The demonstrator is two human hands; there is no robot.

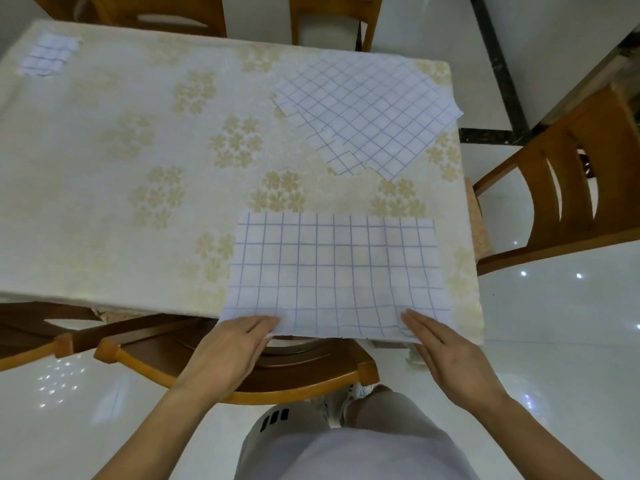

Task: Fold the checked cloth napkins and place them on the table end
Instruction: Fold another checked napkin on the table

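Already at the far-left corner of the table sits a small folded napkin, well away from the napkin in hand; that looks like the finished place at the table end. The napkin in hand lies flat at the near edge, its front hem overhanging, probably so its corners can be lifted for a fold. Left of it, the left hand has straight fingers on the near-left corner, apparently pinching the hem. Beyond it, toward the far-right corner, a loose unfolded stack waits. The right hand rests flat and open on the near-right corner, gripping nothing visible.
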